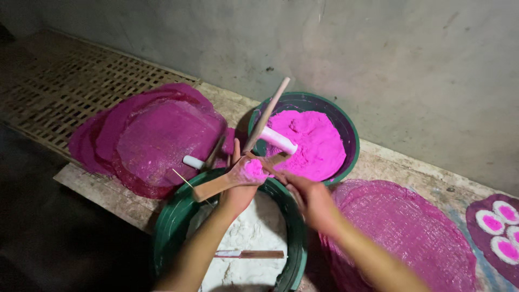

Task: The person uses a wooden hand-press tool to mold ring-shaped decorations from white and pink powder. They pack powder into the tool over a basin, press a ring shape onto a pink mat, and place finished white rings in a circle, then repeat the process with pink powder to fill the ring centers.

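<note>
Head view: at lower centre is your green basin of white flour (254, 232). Above it, your left hand (243, 176) cups pink dough (254, 170) and grips a wooden paddle (216, 187). Your right hand (311, 197) pinches beside it. Further up, the pink powder basin (348, 130).

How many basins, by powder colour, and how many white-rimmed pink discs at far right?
Pink-powder basin: 1
White-powder basin: 1
White-rimmed pink discs: 4 visible, partly cut off by the frame edge
Total: 6
</note>
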Action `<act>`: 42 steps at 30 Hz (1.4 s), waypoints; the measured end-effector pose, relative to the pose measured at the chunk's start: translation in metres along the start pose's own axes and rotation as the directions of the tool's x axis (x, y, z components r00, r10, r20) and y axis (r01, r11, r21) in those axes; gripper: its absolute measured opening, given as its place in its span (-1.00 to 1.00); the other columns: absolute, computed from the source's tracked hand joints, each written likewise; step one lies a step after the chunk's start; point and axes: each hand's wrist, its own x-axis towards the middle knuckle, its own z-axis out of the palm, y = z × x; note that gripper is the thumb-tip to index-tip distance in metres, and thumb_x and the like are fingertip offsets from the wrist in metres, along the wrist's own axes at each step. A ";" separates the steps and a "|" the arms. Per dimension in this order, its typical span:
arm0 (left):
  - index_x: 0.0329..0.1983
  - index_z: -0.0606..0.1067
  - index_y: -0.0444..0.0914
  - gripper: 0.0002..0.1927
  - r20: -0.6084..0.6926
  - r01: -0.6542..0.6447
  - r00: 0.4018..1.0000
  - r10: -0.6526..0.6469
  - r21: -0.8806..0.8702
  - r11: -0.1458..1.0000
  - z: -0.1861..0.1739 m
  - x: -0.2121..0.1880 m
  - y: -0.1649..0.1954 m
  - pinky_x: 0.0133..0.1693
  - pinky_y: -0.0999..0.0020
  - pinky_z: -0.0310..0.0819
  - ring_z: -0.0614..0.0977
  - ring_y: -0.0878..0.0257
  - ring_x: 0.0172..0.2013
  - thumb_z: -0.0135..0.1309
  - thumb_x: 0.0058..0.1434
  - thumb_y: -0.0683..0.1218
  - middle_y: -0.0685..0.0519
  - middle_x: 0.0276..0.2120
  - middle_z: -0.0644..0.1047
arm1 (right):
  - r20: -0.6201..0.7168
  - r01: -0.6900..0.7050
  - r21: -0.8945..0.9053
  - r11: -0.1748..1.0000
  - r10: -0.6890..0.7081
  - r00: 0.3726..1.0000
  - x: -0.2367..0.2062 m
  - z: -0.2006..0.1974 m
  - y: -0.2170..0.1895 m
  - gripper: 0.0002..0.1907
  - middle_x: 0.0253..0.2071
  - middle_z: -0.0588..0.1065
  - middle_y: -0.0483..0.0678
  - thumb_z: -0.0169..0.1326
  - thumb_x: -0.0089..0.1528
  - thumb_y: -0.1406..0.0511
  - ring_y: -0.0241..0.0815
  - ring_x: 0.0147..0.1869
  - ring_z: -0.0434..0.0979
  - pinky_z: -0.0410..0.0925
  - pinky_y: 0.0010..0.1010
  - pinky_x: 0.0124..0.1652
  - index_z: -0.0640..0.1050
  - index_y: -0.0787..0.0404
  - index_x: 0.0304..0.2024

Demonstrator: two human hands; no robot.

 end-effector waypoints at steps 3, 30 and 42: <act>0.45 0.05 -0.53 0.07 -0.108 0.092 0.989 -0.103 -0.104 0.990 -0.007 0.018 0.006 0.20 -0.07 0.22 0.32 -0.29 0.26 0.33 0.00 -0.01 -0.38 0.30 0.25 | 0.004 -0.011 0.081 0.997 0.011 1.000 -0.010 0.025 0.014 -0.65 -0.03 0.60 0.21 0.02 0.32 0.36 0.03 0.05 0.68 0.45 -0.31 0.01 0.55 0.25 0.15; -0.15 0.52 -0.19 -0.59 0.639 0.148 0.748 0.180 -0.425 0.893 -0.028 -0.034 0.208 -0.18 0.13 0.53 0.65 0.06 -0.21 0.34 0.08 0.12 -0.05 -0.26 0.60 | -0.115 0.463 0.150 0.874 -0.449 0.886 -0.144 -0.160 0.000 -0.28 0.26 0.44 0.35 0.05 0.36 0.10 0.21 0.08 0.66 0.57 -0.15 -0.02 0.12 -0.04 0.52; 0.28 0.33 -0.20 -0.44 0.579 0.510 0.578 0.575 -0.806 0.299 0.049 -0.045 0.268 0.22 0.22 0.36 0.51 0.19 0.19 0.23 0.24 -0.14 -0.05 0.15 0.49 | -0.128 0.346 -0.073 0.936 -0.352 0.927 -0.236 -0.208 0.008 -0.23 0.43 0.25 0.28 0.06 0.38 0.14 0.29 0.48 0.35 0.30 0.02 0.37 0.02 0.02 0.54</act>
